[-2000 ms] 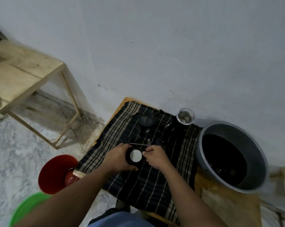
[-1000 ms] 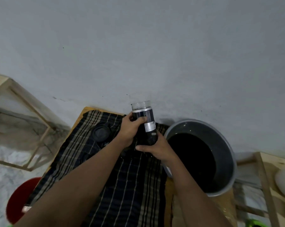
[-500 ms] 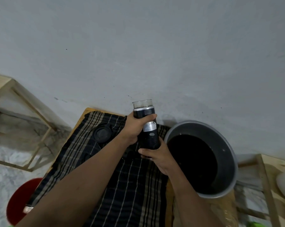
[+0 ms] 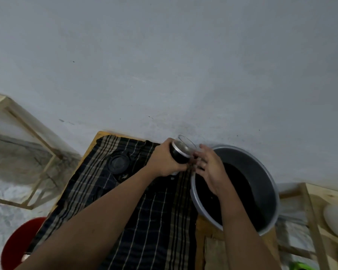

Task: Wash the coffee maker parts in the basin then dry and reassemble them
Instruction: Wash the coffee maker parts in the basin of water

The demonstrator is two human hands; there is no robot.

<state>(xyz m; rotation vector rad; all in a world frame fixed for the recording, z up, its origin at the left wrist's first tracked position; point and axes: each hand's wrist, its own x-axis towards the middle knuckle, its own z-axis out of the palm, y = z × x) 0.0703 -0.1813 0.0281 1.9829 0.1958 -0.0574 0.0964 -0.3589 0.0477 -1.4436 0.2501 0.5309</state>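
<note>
Far left, a bare wooden frame stand (image 4: pixel 28 152) sits against the wall, and below it a red bucket (image 4: pixel 16 242) peeks in at the bottom corner. Moving in, the dark plaid cloth (image 4: pixel 144 221) is spread over the wooden counter (image 4: pixel 209 250), and a round black lid (image 4: pixel 119 163) lies flat on it, well apart from the action. Now the left hand (image 4: pixel 164 162): fingers wrapped firmly round the black coffee maker body (image 4: pixel 178 155), held above the cloth's far right edge and tipped toward the basin, silver band and clear cup end (image 4: pixel 187 143) pointing up and to the right. Just beside it, the right hand (image 4: pixel 211 170) hovers over the basin's near rim, fingers loosely spread and mostly straight, holding nothing. It's blurred, so whether the fingertips touch the body I can't tell. Under that hand, the grey basin (image 4: pixel 261 166) sits on the counter's right end, dark water inside. Far right, a wooden shelf (image 4: pixel 310 211) carries pale rounded objects (image 4: pixel 337 219).
</note>
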